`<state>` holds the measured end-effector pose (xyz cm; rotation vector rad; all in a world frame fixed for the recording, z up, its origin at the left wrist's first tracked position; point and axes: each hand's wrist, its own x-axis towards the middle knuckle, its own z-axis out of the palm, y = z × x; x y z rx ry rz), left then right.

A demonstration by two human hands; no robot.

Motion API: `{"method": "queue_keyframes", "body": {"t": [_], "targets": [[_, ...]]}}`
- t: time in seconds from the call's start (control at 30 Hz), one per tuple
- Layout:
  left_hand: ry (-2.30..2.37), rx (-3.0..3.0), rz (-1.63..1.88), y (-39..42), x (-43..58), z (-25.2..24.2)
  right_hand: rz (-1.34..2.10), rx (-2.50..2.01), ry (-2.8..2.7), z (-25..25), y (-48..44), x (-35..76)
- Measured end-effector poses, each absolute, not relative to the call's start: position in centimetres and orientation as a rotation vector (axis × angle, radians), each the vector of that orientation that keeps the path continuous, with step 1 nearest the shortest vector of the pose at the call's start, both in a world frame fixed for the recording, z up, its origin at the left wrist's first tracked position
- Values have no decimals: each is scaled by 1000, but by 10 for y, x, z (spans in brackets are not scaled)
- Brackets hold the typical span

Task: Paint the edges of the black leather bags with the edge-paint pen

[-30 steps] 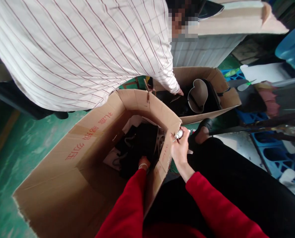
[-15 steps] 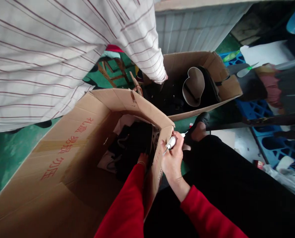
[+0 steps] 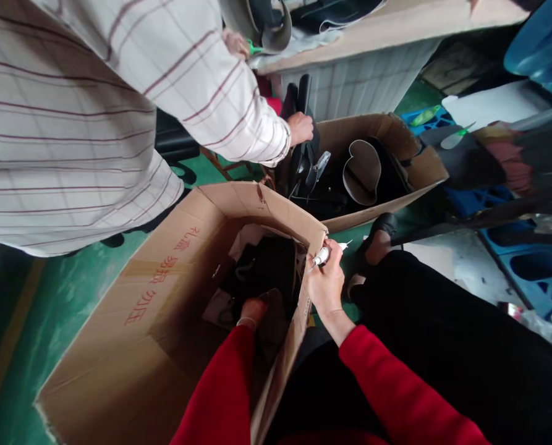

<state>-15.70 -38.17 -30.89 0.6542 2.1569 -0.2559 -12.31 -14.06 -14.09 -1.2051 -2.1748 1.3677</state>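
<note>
My left hand (image 3: 256, 309) reaches down inside a large cardboard box (image 3: 164, 272) with red lettering on its inner wall. Its fingers are closed at the edge of a dark flat piece (image 3: 276, 318); the fingertips are partly hidden. Black bag-like items (image 3: 266, 266) with loop handles lie beneath, on pale sheets. Around a small white bottle (image 3: 322, 256) with a thin pointed tip, my right hand (image 3: 326, 281) is closed, resting against the rim of the same box.
A co-worker in a striped shirt (image 3: 201, 80) stands at the left, one hand (image 3: 300, 128) gripping black pieces over a second box (image 3: 424, 173). A workbench (image 3: 396, 31) lies beyond. Blue plastic crates (image 3: 535, 262) and a green-capped bottle (image 3: 454, 139) are at the right.
My left hand has shifted slightly toward me, and a dark flat piece now shows beside it. The co-worker's hand has risen from the second box with black pieces. My right hand keeps the bottle.
</note>
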Motion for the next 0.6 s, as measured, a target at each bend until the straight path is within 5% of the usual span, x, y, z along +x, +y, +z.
{"method": "queue_keyframes", "body": {"t": [0.43,0.6], "targets": [[3062,806,-441,-488,-146,-60,1476,-1057,-2209,-126,-133,-111],[3397,1062,178,-457,-141,75,1548,-898,-2002,-96,-117,-78]]}}
